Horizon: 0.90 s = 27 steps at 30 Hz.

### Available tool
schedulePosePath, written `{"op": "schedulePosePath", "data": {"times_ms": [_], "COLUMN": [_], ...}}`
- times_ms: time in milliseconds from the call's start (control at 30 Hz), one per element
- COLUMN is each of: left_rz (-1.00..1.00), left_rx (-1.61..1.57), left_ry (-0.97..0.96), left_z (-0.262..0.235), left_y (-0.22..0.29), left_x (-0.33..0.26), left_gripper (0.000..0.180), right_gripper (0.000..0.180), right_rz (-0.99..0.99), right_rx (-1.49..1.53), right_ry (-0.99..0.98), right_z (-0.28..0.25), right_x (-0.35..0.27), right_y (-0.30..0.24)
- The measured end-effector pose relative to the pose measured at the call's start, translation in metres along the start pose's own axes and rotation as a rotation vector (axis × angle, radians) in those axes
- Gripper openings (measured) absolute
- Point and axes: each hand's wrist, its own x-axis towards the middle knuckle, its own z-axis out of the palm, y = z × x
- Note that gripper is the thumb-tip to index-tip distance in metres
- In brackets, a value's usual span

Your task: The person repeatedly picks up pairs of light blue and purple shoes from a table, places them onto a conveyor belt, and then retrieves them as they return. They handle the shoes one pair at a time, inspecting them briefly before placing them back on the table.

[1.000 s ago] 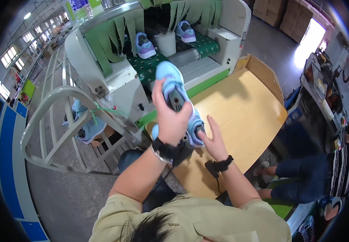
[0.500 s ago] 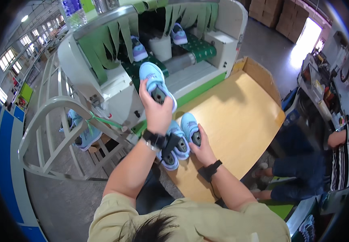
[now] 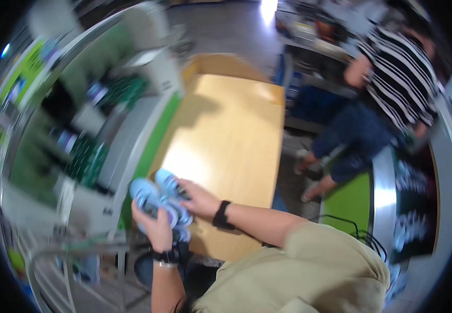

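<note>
My left hand (image 3: 155,227) is closed around the heel of a light-blue sneaker (image 3: 141,189), its toe pointing away from me. Close beside it, my right hand (image 3: 201,199) grips another light-blue sneaker (image 3: 165,180) by the heel end. More light-blue shoes (image 3: 183,233) lie bunched under and between my hands, at the near left corner of the wooden tabletop (image 3: 231,141). The picture is smeared by motion, so the exact contact between these shoes is unclear.
To the left stands a machine with a green conveyor belt (image 3: 82,161) bearing blurred shoes (image 3: 68,141). A metal tube rack (image 3: 74,253) is at the lower left. A person in a striped shirt (image 3: 400,75) is at the right, by a green-topped bench (image 3: 348,193) and shelved shoes (image 3: 411,229).
The view has turned to the right. My left hand has brought its sneaker down from in front of the conveyor to beside the other shoes. My right hand keeps its sneaker.
</note>
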Motion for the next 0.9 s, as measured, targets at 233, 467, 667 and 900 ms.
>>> {"op": "schedulePosePath", "data": {"times_ms": [233,467,667,900], "left_rz": [0.118,0.171,0.143,0.165], "left_rx": [0.081,0.116,0.083,0.088], "left_ry": [-0.064,-0.023,-0.044,-0.035], "left_z": [0.016,0.014,0.014,0.014], "left_y": [0.019,0.015,0.018,0.018], "left_x": [-0.011,-0.013,-0.013,-0.012], "left_gripper": [0.076,0.074,0.078,0.078], "right_gripper": [0.081,0.081,0.078,0.075], "right_rz": [0.036,0.057,-0.048,-0.052], "right_rx": [-0.056,-0.051,-0.092,-0.086], "right_ry": [0.035,0.011,0.079,0.069], "right_z": [-0.017,-0.013,-0.009,-0.010], "right_x": [-0.008,-0.005,-0.005,-0.004], "right_y": [-0.014,-0.017,-0.004,-0.003]}}
